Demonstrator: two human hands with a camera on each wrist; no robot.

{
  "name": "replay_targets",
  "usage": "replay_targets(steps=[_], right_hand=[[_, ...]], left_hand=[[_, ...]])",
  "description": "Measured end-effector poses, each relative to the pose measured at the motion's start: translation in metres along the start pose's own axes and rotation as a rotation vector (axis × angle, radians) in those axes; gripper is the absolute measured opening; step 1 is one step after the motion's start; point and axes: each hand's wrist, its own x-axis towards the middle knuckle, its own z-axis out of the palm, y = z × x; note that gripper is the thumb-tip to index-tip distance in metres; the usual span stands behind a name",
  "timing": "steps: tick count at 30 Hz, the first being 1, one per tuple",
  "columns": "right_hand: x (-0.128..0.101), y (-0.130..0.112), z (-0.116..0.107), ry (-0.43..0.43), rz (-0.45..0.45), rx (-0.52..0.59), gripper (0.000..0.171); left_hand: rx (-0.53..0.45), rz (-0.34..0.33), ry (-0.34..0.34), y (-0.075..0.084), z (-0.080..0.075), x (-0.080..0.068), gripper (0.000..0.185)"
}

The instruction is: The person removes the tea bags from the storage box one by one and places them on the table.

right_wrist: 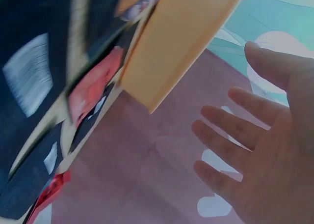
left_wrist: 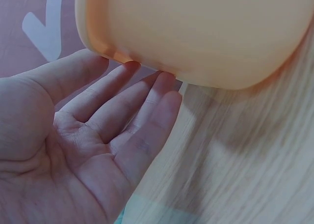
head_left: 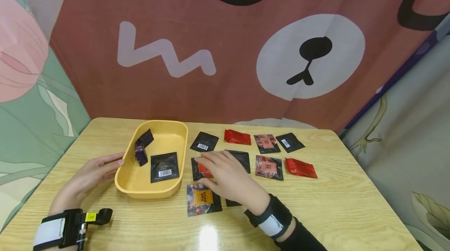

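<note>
A yellow plastic tray stands at the table's left. Inside it lie a flat black sachet with a barcode label and, against the left wall, a folded dark purple packet. My left hand touches the tray's left side with extended fingers. My right hand hovers over the sachets right of the tray, fingers spread and holding nothing. Partly covered by it are a black sachet with a red label and another black sachet. Just below-left lies a sachet with an orange label.
Further right lie red sachets, pink-labelled sachets and a black barcoded sachet. Another black sachet is by the tray's right edge. A printed curtain hangs behind the wooden table.
</note>
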Motion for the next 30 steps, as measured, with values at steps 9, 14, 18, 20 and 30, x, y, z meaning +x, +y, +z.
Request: replay_targets(steps=[9,14,18,20,30], right_hand=[[0.045,-0.010,-0.012,0.004,0.018,0.042,0.061],[0.065,-0.016,-0.014,-0.029,0.033,0.045,0.063],[0.078,-0.020,-0.012,-0.044,0.039,0.071,0.062],[0.084,-0.022,-0.010,-0.040,0.031,0.082,0.060],[0.107,-0.032,0.002,-0.050,0.011,0.117,0.060]], left_hand=[[0.000,0.006,-0.008,-0.002,0.000,-0.001,0.064],[-0.005,0.000,-0.004,-0.003,-0.001,0.000,0.064],[-0.001,0.011,-0.009,-0.002,0.000,0.000,0.063],[-0.009,0.012,-0.004,-0.001,-0.001,0.000,0.062],[-0.014,0.017,-0.010,-0.001,-0.002,0.000,0.060]])
